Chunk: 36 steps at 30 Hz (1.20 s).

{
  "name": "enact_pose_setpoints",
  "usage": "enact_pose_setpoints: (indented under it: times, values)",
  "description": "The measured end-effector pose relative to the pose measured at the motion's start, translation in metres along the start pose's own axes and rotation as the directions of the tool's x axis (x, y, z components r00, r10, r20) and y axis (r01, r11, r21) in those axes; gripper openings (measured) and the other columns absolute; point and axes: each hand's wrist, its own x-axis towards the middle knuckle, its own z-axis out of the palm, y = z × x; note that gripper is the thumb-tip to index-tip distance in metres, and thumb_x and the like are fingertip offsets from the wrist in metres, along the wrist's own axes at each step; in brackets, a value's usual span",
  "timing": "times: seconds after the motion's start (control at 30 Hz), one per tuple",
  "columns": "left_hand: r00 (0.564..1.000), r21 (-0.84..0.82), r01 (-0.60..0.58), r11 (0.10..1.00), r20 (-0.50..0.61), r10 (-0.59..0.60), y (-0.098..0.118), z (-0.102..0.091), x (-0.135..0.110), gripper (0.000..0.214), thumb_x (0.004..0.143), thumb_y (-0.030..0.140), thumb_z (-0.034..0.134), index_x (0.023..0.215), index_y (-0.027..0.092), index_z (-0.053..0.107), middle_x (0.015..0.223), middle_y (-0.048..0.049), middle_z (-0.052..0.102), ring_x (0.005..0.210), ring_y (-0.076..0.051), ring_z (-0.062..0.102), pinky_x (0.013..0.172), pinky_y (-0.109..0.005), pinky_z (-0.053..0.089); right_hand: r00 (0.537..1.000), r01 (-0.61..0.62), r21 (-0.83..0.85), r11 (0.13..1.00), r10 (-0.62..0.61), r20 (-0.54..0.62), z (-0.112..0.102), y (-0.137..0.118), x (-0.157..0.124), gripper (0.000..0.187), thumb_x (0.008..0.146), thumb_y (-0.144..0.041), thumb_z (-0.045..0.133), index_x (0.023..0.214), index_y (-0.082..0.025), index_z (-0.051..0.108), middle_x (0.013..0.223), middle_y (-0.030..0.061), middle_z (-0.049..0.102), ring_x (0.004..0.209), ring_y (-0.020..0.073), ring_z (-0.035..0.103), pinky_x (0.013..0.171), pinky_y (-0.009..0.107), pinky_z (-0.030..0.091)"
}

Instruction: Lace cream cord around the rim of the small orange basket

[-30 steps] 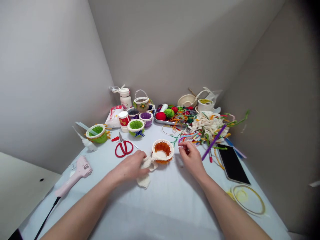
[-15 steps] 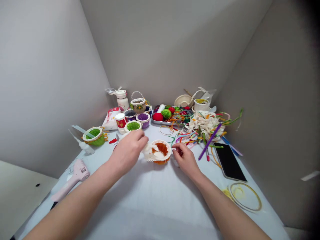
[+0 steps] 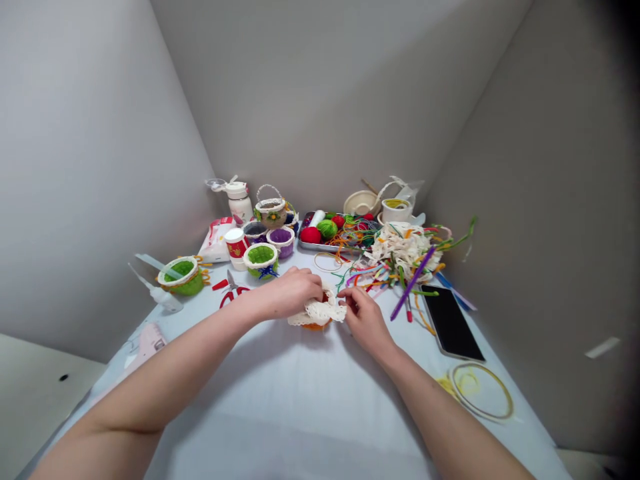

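My left hand [image 3: 301, 292] is closed over a small orange basket [image 3: 316, 327], its fingers holding a strip of white lace trim [image 3: 324, 311]. The lace drapes across the basket's mouth and hides most of the inside. At the basket's right side is my right hand [image 3: 367, 317], its fingers bent together by the rim and the end of the lace; what they hold, if anything, is hidden. Red-handled scissors [image 3: 234, 291] lie left of the basket, partly behind my left forearm. Just beyond my left hand stands a green basket [image 3: 261, 259] with a white rim and a blue bow.
At left are another green basket [image 3: 185, 277], a glue bottle [image 3: 167, 300] and a pink glue gun [image 3: 150, 343]. A tray [image 3: 335, 248] of yarn balls stands at the back. To the right lie tangled white trim [image 3: 400, 248], a phone [image 3: 453, 323] and a yellow-edged hoop [image 3: 507, 393].
My left hand has moved right with the lace, from beside the basket to over its mouth. The scissors have come into sight. My right hand stays by the rim.
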Motion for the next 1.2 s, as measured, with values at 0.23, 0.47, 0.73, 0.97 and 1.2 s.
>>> enact_pose_setpoints:
  times: [0.23, 0.47, 0.73, 0.97, 1.2]
  values:
    - [0.947, -0.109, 0.162, 0.981, -0.261, -0.185, -0.016, -0.009, -0.012, 0.024, 0.080, 0.003, 0.050, 0.092, 0.016, 0.067, 0.095, -0.0049, 0.066, 0.090, -0.019, 0.060, 0.078, -0.027, 0.045, 1.000, -0.017, -0.020, 1.000, 0.017, -0.011, -0.001, 0.000, 0.001, 0.015, 0.087, -0.022, 0.048, 0.095, -0.019, 0.060, 0.083, 0.0043, 0.060, 0.071, 0.0169, 0.053, 0.065, 0.029, 0.041]
    - [0.933, -0.122, 0.209, 0.970, -0.271, -0.235, -0.014, -0.005, -0.024, 0.034, 0.078, -0.001, 0.043, 0.099, 0.016, 0.065, 0.105, -0.0069, 0.063, 0.096, -0.019, 0.059, 0.083, -0.030, 0.047, 0.999, -0.025, -0.030, 0.999, 0.024, -0.022, -0.001, 0.000, 0.001, 0.016, 0.087, -0.023, 0.048, 0.095, -0.018, 0.060, 0.083, 0.0041, 0.060, 0.070, 0.0165, 0.053, 0.066, 0.029, 0.042]
    - [0.971, 0.032, 0.172, 0.985, -0.177, -0.164, 0.009, -0.001, -0.027, 0.023, 0.094, 0.010, 0.042, 0.103, 0.014, 0.063, 0.108, -0.0103, 0.060, 0.103, -0.022, 0.055, 0.090, -0.033, 0.045, 1.000, -0.023, -0.033, 0.999, 0.023, -0.010, -0.001, 0.000, 0.002, 0.015, 0.087, -0.022, 0.049, 0.095, -0.019, 0.061, 0.082, 0.0039, 0.059, 0.070, 0.0167, 0.053, 0.065, 0.029, 0.041]
    - [0.958, 0.177, 0.285, 0.942, -0.018, -0.287, 0.029, -0.014, -0.004, 0.014, 0.089, 0.005, 0.047, 0.095, 0.011, 0.059, 0.093, -0.0129, 0.062, 0.087, -0.026, 0.059, 0.075, -0.035, 0.048, 1.000, -0.021, -0.041, 0.999, 0.021, 0.012, -0.002, 0.000, 0.000, 0.015, 0.089, -0.022, 0.047, 0.096, -0.019, 0.060, 0.084, 0.0039, 0.060, 0.072, 0.0169, 0.054, 0.067, 0.029, 0.042]
    - [0.979, 0.058, 0.178, 0.982, 0.087, -0.183, 0.018, 0.020, 0.028, 0.009, 0.075, 0.003, 0.062, 0.077, 0.012, 0.062, 0.076, -0.0119, 0.067, 0.072, -0.025, 0.066, 0.068, -0.032, 0.048, 1.000, -0.015, -0.043, 0.999, 0.016, 0.014, -0.001, 0.003, 0.001, 0.015, 0.089, -0.020, 0.048, 0.096, -0.019, 0.060, 0.086, 0.0042, 0.060, 0.074, 0.0166, 0.055, 0.069, 0.029, 0.042]
